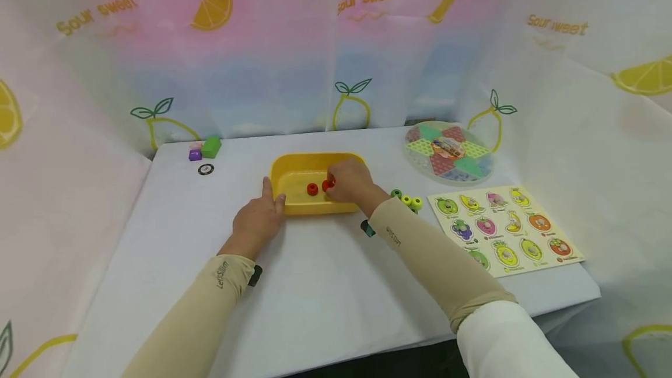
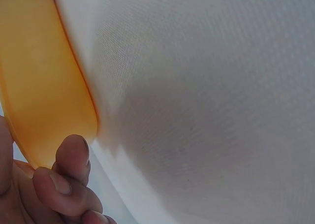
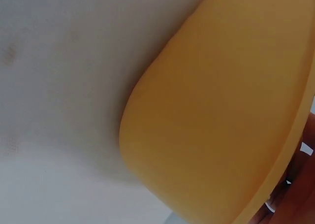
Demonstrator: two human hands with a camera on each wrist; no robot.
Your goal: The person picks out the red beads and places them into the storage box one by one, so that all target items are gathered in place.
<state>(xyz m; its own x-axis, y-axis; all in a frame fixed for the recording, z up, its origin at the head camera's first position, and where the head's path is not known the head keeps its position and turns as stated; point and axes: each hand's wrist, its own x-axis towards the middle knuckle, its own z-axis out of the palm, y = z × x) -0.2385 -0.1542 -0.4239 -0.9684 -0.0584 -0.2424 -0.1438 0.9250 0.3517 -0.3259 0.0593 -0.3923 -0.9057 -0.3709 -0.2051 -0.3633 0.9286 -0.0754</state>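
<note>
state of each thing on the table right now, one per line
yellow tray: upright, steadied by left hand
red beads: one loose in tray, one at right hand fingertips
green beads: clustered beside tray
fruit puzzle: flat, pieces seated
round game board: flat

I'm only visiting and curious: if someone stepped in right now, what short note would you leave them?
Left hand: rests against the near left corner of the yellow tray, steadying it.
Right hand: inside the tray, pinching a red bead.
Done: one red bead lies loose in the tray.
Left: three green beads sit on the table right of the tray.
</note>
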